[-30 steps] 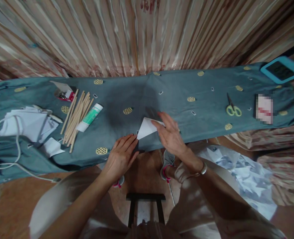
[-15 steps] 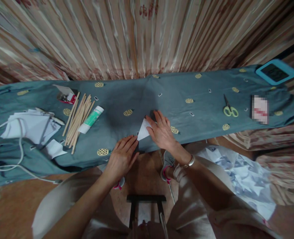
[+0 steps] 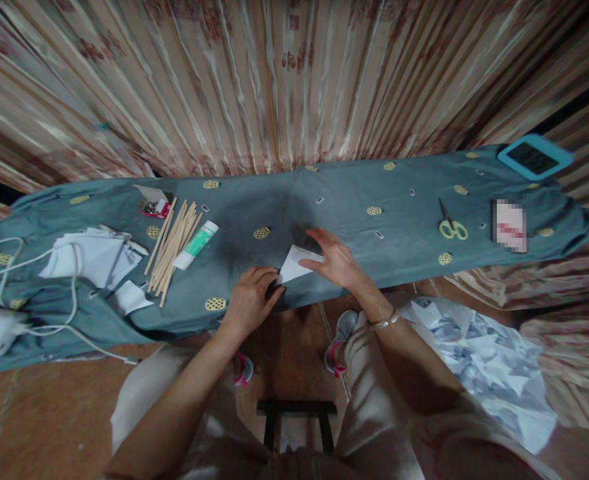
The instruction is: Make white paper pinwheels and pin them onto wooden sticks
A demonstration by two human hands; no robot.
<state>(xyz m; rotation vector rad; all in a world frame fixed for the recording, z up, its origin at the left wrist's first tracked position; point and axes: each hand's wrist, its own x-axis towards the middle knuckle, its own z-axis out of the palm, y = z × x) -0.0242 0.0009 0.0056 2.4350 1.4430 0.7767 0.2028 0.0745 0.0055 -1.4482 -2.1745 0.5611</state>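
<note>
While the left hand (image 3: 251, 298) presses down one corner of the folded white paper (image 3: 297, 262) so it stays flat, the right hand (image 3: 337, 263) pins the other side, fingers spread. Left of the paper lie sticks (image 3: 173, 243) and glue (image 3: 196, 245) (yellow scissors (image 3: 452, 227) lie far right).

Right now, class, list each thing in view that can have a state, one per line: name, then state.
left hand: pressing the near corner of the folded paper.
right hand: fingers flat on the paper's far side.
folded paper: folded to a triangle, flat on the cloth.
scissors: lying untouched, blades look closed.
glue tube: lying on its side, capped.
wooden sticks: loose bundle, lying flat.
paper pile: stacked untidily.
</note>
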